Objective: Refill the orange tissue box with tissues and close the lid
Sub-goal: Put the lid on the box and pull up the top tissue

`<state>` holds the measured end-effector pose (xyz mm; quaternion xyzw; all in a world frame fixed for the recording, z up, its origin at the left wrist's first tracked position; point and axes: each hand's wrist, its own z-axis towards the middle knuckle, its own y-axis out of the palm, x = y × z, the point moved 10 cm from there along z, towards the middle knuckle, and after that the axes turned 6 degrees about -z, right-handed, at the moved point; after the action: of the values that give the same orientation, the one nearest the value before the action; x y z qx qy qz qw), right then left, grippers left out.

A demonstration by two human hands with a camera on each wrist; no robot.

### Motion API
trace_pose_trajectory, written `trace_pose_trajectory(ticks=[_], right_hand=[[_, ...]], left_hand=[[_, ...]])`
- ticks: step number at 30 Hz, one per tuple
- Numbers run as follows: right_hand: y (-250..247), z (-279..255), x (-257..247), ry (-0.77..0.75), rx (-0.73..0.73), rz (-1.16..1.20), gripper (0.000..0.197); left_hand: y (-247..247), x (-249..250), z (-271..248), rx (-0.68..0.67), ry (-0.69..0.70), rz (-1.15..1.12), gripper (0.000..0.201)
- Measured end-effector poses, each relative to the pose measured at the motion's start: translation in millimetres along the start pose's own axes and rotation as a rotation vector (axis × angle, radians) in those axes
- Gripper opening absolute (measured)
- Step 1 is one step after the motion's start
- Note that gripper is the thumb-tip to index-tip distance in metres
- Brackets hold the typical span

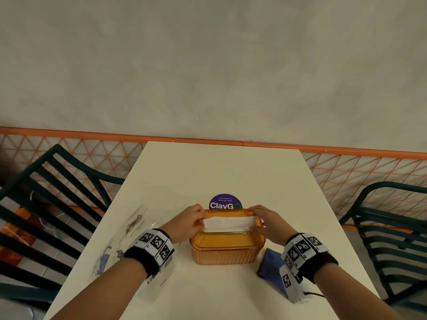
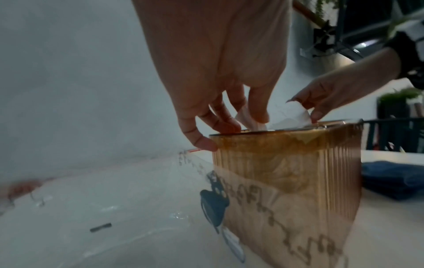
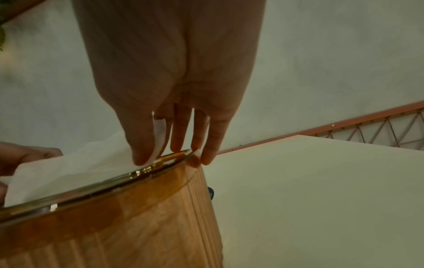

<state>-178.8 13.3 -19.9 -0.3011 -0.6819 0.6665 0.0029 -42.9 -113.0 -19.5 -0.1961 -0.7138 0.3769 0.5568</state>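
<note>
The orange ribbed tissue box (image 1: 225, 250) stands on the white table (image 1: 231, 167) with its lid on. A white tissue (image 1: 227, 224) sticks up through the lid's slot, stretched flat between both hands. My left hand (image 1: 200, 224) pinches the tissue's left end, and its little finger touches the box's corner (image 2: 213, 145). My right hand (image 1: 254, 224) pinches the right end between thumb and forefinger (image 3: 149, 154), its other fingers resting at the box rim (image 3: 183, 156). In the left wrist view the tissue (image 2: 289, 114) rises above the box (image 2: 286, 172).
A folded blue cloth (image 1: 269, 266) lies right of the box. A clear plastic wrapper with cat prints (image 1: 129, 229) lies to the left. A purple round sticker (image 1: 225, 203) is behind the box. Dark slatted chairs stand at left (image 1: 46, 204) and right (image 1: 392, 239).
</note>
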Motion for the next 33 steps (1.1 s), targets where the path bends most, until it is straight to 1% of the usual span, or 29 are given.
trace_pose_trajectory(ticks=[2,5,8,11,14,16,18,21,29,33], right_hand=[[0.8,0.7,-1.5,-0.001,0.011,-0.015,0.041],[0.3,-0.4,0.4,0.013,0.041,-0.012,0.035],[-1.0,-3.3,4.8,0.037,0.055,0.0,0.031],[-1.5,-5.0,4.8,0.038,0.051,0.006,0.035],[-1.3,-4.1,4.7,0.034,0.025,-0.007,0.04],[-1.6,-2.5,4.8,0.03,0.02,-0.031,0.037],[-2.1,-2.1,6.1,0.045,0.037,-0.023,0.032],[-0.9,-3.1,7.9,0.064,0.079,0.016,0.031],[-7.6,-0.9,17.8,0.129,0.166,0.065,0.033],[-8.2,-1.9,22.1,0.141,0.193,0.096,0.031]], left_hand=[[-0.4,2.2,0.7,0.015,0.005,0.056,0.023],[-2.4,6.2,2.9,0.051,0.009,0.046,0.017],[-4.3,8.2,1.6,0.078,-0.003,-0.002,0.004],[-1.8,2.8,0.3,0.092,-0.008,-0.049,0.008],[-1.2,-0.6,1.7,0.065,-0.001,-0.074,0.003],[-4.8,-1.7,4.2,0.064,-0.015,-0.054,0.004],[-8.4,-4.6,6.3,0.094,-0.054,-0.044,0.009],[-10.7,-8.1,6.2,0.15,-0.104,-0.084,0.009],[-12.4,-8.1,15.9,0.206,-0.158,-0.155,0.01],[-17.3,-10.9,11.6,0.247,-0.149,-0.195,0.007]])
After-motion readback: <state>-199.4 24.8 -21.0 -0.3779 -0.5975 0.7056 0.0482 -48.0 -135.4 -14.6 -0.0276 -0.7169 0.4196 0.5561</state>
